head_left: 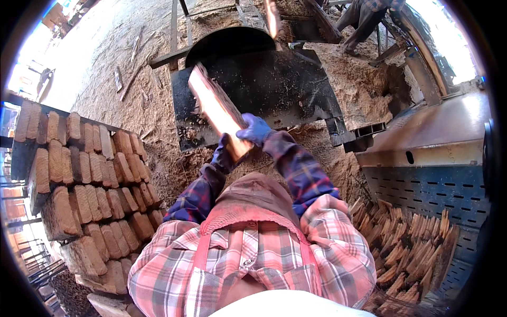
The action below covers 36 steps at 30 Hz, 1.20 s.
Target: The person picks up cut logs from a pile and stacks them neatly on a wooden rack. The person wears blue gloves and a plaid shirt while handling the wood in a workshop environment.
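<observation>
Head view: both gloved hands clamp plank (216,108) at its near end, left hand (224,153) underneath, right hand (255,128) on the right edge; plank angles away over black chute (285,84).

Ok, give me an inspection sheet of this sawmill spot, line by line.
Surface: black metal saw table, dusted with sawdust, a curved guard at its far end.
Job's things: reddish wood plank, held tilted above the table.
Clutter: stacked wood blocks on the person's left; thin offcuts piled on the right; sawdust over the ground.
Grippers: left hand and right hand, both in blue gloves, grip the plank's near end.
Cables: nothing seen.
Surroundings: rusty metal machine housing on the right; another person's legs beyond the table.
</observation>
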### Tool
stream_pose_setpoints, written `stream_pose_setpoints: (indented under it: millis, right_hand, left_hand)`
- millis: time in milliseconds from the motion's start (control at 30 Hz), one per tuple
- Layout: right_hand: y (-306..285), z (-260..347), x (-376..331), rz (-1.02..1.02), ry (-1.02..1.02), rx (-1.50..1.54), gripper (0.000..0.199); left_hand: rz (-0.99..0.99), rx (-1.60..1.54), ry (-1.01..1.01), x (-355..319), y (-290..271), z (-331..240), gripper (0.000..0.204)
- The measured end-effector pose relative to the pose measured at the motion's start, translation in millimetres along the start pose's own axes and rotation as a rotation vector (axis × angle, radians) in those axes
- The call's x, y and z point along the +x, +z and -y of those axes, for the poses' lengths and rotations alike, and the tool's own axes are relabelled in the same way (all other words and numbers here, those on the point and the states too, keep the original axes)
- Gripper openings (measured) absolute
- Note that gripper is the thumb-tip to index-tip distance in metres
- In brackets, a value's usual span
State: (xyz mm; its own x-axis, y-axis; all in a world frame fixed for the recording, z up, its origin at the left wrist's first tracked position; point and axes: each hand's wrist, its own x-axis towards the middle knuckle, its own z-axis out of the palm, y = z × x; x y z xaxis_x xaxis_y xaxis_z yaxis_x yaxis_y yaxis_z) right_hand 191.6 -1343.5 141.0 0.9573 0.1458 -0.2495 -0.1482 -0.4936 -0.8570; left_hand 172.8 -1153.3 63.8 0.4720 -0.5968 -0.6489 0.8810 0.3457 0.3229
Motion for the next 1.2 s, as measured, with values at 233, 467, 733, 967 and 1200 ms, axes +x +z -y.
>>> stream_pose_setpoints:
  millis: [233, 467, 733, 967, 1200]
  right_hand:
    - [-165, 113, -18, -1.063, -0.512, -0.813, 0.077]
    - [-210, -100, 33, -0.379, 0.518, -0.472, 0.114]
    - [-51, -38, 39, -0.353, 0.314, -0.656, 0.035]
    - [-15, 60, -80, -0.138, 0.051, 0.923, 0.055]
    - [25, 9, -194, -0.521, -0.125, 1.269, 0.048]
  left_hand:
    - [0.025, -0.136, 0.104, -30, -11, 32, 0.036]
    - [-0.031, -0.145, -0.021, -36, -40, 53, 0.04]
    - [-0.087, 0.061, 0.351, -44, -66, 45, 0.034]
    - [-0.086, 0.397, 0.517, -119, 21, -17, 0.031]
    - [0.396, 1.167, 1.04, -86, 110, 30, 0.018]
